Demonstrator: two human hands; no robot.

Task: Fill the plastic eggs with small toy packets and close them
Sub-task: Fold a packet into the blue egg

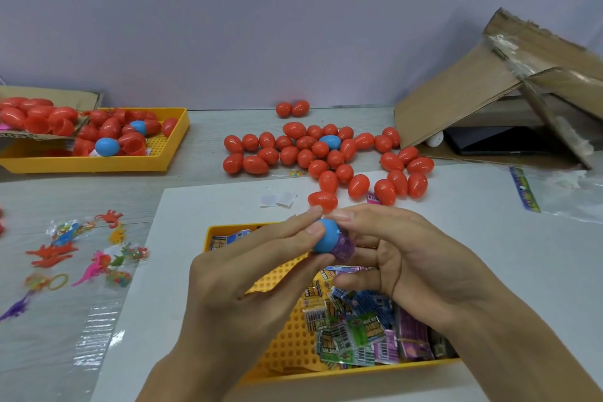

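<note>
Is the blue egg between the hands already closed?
No, the blue egg half in the left hand still shows a purple packet sticking out.

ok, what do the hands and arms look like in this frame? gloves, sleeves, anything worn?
Both bare: left hand and right hand have no gloves, and no rings or watch show. Both forearms are uncovered down to the frame edge, no sleeves in view. Short, unpainted nails. No markings or cables.

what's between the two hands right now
In the head view, a blue egg half with a purple packet sticking out of it, pinched between the left hand and right hand.
</note>
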